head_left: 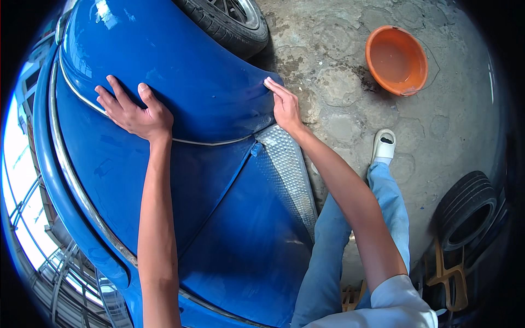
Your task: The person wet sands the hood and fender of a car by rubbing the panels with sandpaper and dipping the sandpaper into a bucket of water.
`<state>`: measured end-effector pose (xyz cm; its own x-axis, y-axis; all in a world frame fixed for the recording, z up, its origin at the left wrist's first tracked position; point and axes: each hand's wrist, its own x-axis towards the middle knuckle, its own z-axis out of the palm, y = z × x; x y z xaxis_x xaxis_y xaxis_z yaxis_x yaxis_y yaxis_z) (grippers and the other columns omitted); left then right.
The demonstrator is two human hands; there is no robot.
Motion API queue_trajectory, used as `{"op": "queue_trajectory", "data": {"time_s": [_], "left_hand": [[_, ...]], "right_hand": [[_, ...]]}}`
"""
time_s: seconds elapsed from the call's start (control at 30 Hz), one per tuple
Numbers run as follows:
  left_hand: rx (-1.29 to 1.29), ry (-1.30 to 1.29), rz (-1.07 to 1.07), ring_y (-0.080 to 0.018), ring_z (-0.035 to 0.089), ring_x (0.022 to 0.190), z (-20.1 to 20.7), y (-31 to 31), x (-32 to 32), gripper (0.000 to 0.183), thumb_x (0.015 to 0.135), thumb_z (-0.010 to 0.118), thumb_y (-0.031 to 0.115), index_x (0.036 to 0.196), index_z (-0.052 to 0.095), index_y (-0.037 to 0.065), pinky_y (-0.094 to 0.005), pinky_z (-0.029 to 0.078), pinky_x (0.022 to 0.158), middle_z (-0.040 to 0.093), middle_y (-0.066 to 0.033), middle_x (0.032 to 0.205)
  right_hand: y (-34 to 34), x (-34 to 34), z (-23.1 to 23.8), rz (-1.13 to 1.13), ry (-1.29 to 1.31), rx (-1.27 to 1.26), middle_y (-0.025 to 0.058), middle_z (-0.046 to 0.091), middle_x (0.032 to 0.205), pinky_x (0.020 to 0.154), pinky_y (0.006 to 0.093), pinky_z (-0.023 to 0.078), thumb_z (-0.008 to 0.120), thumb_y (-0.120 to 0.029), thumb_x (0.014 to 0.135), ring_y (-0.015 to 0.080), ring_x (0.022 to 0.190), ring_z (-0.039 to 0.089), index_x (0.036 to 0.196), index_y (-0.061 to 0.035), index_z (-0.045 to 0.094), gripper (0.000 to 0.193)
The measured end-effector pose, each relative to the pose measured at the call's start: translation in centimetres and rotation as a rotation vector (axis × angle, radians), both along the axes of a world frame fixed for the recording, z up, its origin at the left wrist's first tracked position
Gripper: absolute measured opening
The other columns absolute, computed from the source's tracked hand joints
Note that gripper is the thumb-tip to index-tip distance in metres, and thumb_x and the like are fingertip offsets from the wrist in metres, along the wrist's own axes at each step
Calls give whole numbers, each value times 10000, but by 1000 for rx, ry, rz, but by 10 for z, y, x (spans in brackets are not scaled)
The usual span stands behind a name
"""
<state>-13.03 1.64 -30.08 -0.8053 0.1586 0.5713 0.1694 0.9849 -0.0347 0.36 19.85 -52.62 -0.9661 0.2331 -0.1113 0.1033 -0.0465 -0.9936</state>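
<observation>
My left hand (135, 113) lies flat with spread fingers on the glossy blue car fender (208, 93), holding nothing. At the fender's rear lower edge is my right hand (285, 107), its fingers bent and held together around that edge. A pale spot shows at its fingertips; whether it is a nail or a small object I cannot tell. Below the right hand runs a ribbed metal running board (287, 164) along the car. A blue door panel (246, 224) stands beside it, and a thin pale trim line follows the fender's seam.
An orange bucket (396, 61) with murky water stands on the stained concrete floor (339, 104). The car's wheel (235, 22) is ahead. My foot in a light clog (384, 143) is on the floor. A loose tire (466, 210) and a brown plastic chair (447, 281) sit at right.
</observation>
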Motion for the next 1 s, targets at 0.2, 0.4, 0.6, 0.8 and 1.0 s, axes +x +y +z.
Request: {"op": "queue_trajectory", "data": {"time_s": [0.2, 0.4, 0.6, 0.8, 1.0], "left_hand": [[1, -7, 2, -452, 270, 1505, 3, 0, 2, 680, 945, 538, 455, 1510, 495, 79, -581, 156, 1227, 323, -248, 1621], [32, 29, -31, -463, 305, 1484, 0, -8, 2, 635, 1001, 420, 472, 1490, 523, 79, -577, 187, 1214, 364, -275, 1589], [70, 141, -131, -477, 372, 1441, -6, -14, -6, 600, 999, 413, 454, 1425, 596, 72, -570, 247, 1194, 453, -294, 1521], [128, 140, -100, -477, 374, 1439, -11, -5, -4, 581, 940, 502, 441, 1418, 617, 132, -573, 253, 1187, 466, -265, 1525], [-79, 160, -26, -445, 379, 1442, 0, -13, 1, 532, 995, 450, 321, 1439, 556, 48, -521, 227, 1216, 449, -239, 1541]], "right_hand": [[-32, -79, 77, -226, 151, -140, 233, 646, 1316, 1127, 410, 461, 468, 69, 962, 373, 1287, 589, 1259, 12, 670, 363], [-46, -173, 173, -238, 558, -224, 204, 670, 1294, 1110, 425, 481, 518, 78, 907, 367, 1264, 608, 1237, -42, 705, 399], [-46, -85, 108, -22, 643, 315, 103, 622, 1410, 1133, 463, 457, 522, 124, 864, 316, 1372, 530, 1309, -126, 691, 538], [-36, 26, 42, 203, 423, 464, 57, 575, 1481, 1187, 495, 384, 535, 133, 834, 295, 1432, 471, 1356, -187, 674, 628], [-58, -104, 129, 1, 778, 377, 171, 568, 1453, 1188, 492, 351, 492, 96, 871, 370, 1420, 462, 1354, -71, 643, 533]]}}
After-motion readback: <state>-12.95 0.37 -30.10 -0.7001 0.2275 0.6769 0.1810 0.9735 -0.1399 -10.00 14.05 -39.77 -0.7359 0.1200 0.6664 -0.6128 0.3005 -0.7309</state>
